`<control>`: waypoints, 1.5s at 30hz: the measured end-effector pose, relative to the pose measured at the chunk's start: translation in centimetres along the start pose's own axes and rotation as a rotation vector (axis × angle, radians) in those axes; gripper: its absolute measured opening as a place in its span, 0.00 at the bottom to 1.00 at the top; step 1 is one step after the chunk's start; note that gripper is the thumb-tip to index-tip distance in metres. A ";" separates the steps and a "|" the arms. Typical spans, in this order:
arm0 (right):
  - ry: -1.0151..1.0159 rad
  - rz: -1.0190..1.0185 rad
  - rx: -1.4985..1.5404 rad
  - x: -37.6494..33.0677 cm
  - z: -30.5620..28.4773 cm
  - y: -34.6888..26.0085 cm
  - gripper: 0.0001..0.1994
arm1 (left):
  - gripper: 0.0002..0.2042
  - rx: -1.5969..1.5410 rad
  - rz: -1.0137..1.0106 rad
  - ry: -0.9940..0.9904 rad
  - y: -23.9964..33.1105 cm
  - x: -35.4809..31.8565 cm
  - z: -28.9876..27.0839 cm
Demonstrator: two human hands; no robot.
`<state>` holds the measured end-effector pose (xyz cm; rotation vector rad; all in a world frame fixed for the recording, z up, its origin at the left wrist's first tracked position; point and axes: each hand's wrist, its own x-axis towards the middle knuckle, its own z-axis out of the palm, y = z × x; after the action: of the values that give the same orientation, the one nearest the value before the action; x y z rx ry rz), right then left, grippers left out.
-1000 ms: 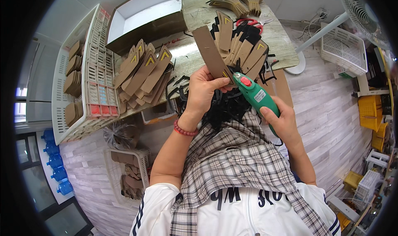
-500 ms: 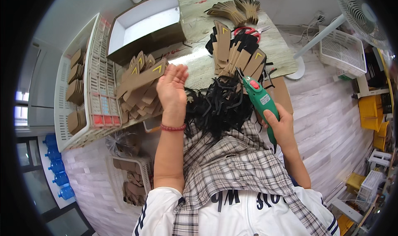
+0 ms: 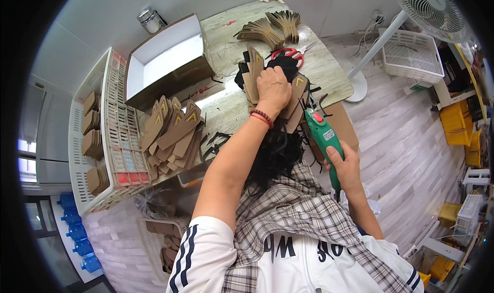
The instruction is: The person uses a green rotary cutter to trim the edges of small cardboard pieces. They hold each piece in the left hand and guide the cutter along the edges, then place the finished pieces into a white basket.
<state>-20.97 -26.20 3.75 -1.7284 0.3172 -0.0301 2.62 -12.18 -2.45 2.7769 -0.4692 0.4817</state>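
At a pale wood-grain table [image 3: 232, 107], you reach forward with your left hand [image 3: 274, 90], fingers bent down over a fanned pile of brown strips [image 3: 295, 94], some marked with yellow chevrons; the back of the hand hides the fingertips, so whether they pinch a piece cannot be told. Your right hand [image 3: 343, 167] wraps around a green handheld cutter [image 3: 323, 130] with a red button, its head pointing away from you near the pile's right side. Red-handled scissors [image 3: 292, 51] lie just beyond your left hand, and two stacks of brown pieces [image 3: 263, 33] fan out toward the table's far end. To the left, a second heap of strips [image 3: 175, 141] lies between an open box [image 3: 167, 59] with a white interior and a white crate [image 3: 123, 138] holding more brown pieces. Black scraps [image 3: 278, 159] gather beside your left forearm, above your plaid apron [image 3: 288, 203].
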 end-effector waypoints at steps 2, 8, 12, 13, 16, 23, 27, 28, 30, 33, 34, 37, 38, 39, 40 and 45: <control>-0.003 -0.002 0.004 -0.1 0.1 -0.3 0.14 | 0.17 -0.144 -0.095 -0.022 -0.8 0.2 -0.2; -0.019 -0.013 0.026 0.6 0.8 -0.4 0.12 | 0.14 -0.474 -0.264 -0.065 -3.9 0.9 -0.8; -0.003 -0.009 0.065 1.1 1.5 -0.8 0.15 | 0.13 -0.490 -0.374 0.057 -5.2 1.7 -1.6; -0.008 -0.016 0.057 1.3 1.6 -1.1 0.15 | 0.10 -0.497 -0.328 0.214 -6.0 1.5 -1.4; 0.000 -0.067 0.026 1.5 2.4 -2.0 0.16 | 0.08 -1.233 -0.469 0.246 -6.8 -0.2 -3.8; -0.052 -0.090 -0.027 1.3 4.8 -2.2 0.16 | 0.07 -1.938 -0.758 0.350 -3.0 -7.3 -9.5; -0.069 -0.130 -0.032 0.6 4.9 -1.8 0.16 | 0.07 -2.018 -0.736 0.427 -2.0 -8.4 -10.0; -0.072 -0.140 -0.033 0.5 4.9 -1.7 0.16 | 0.08 -2.020 -0.724 0.433 -1.7 -8.5 -10.2; -0.067 -0.125 -0.037 0.5 4.9 -1.7 0.15 | 0.08 -2.029 -0.716 0.450 -1.4 -8.7 -10.1; -0.066 -0.105 -0.021 0.4 5.0 -1.9 0.15 | 0.08 -2.111 -0.697 0.477 -0.7 -8.7 -9.7; -0.066 -0.098 -0.013 0.3 5.0 -2.0 0.15 | 0.08 -2.111 -0.701 0.477 -0.7 -8.7 -9.5; -0.056 -0.118 -0.012 0.4 4.9 -1.7 0.16 | 0.08 -2.160 -0.707 0.452 -0.5 -8.7 -9.4; -0.056 -0.109 -0.003 0.4 4.8 -1.7 0.16 | 0.08 -2.155 -0.708 0.452 -0.3 -8.7 -9.3; -0.057 -0.102 0.007 0.4 4.8 -1.8 0.16 | 0.07 -2.154 -0.707 0.454 -0.3 -8.7 -9.1; -0.057 -0.096 0.017 0.4 4.8 -1.9 0.16 | 0.07 -2.153 -0.705 0.456 -0.4 -8.7 -9.0; -0.050 -0.100 0.014 0.4 4.8 -1.4 0.16 | 0.06 -2.167 -0.719 0.411 -0.1 -9.1 -8.8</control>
<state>-19.41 -21.49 4.22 -1.7272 0.1931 -0.0620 -7.83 -6.79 2.15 0.5726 0.1798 0.0884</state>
